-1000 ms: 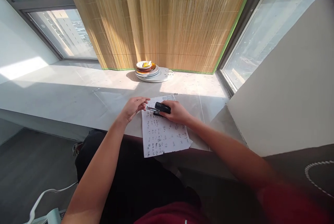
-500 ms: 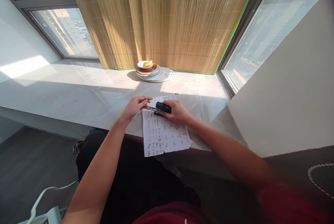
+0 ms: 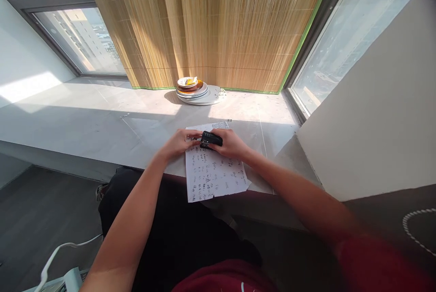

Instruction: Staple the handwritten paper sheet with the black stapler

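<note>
My right hand (image 3: 229,142) is wrapped round the back of a small black stapler (image 3: 211,139), holding it above the sheet of paper. At the stapler's front end, my left hand (image 3: 181,142) has its fingers closed on a small metallic part; the fingers hide most of it. The stapler's upper and lower halves sit close together. Beneath both hands lies the white paper (image 3: 220,178), covered in rows of handwriting, with a torn lower edge that overhangs the ledge.
The pale tiled ledge (image 3: 85,119) runs under the windows. Stacked plates (image 3: 192,93) stand at the back before a bamboo blind (image 3: 218,28). A tiny grey piece (image 3: 230,120) lies beyond the paper. A white wall (image 3: 371,115) rises at the right.
The stapler's halves, with a metal strip showing between them before, have come closer together. My left fingers have moved right and down, up against its front end.
</note>
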A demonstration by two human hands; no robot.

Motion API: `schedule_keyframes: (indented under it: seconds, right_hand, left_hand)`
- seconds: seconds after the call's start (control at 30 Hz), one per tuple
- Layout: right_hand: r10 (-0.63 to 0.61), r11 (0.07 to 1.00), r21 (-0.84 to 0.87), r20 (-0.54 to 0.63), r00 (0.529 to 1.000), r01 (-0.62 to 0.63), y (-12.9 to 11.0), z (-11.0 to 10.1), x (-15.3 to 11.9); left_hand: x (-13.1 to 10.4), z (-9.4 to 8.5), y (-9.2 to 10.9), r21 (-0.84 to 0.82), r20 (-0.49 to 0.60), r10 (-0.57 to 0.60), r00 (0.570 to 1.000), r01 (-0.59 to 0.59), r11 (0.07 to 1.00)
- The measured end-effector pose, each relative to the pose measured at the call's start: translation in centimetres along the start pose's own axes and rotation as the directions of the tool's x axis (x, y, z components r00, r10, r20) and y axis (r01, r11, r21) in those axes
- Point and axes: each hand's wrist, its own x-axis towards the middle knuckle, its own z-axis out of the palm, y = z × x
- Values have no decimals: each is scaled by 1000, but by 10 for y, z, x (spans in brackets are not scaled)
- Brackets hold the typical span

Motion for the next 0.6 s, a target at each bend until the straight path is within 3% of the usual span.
schedule_keyframes:
  seconds: [0.13,0.27,0.4,0.6]
  right_hand:
    - [1,1000,-6,4,1000,-1,0,0,0]
    - [-10,1000,1,-2,1000,10,0,0,0]
    - [-21,1000,6,-1,1000,21,0,0,0]
    - [-26,1000,2,-5,1000,26,0,-1,0]
  left_hand:
    - [0,0,1,-45,11,-24,1000,24,999]
    - [-1,-1,1,38,10,13,1000,-13,999]
    - [-2,-3,0,115,-43,12,999,-7,993]
    - [-3,-9,-4,100,-97,59,994,-50,994]
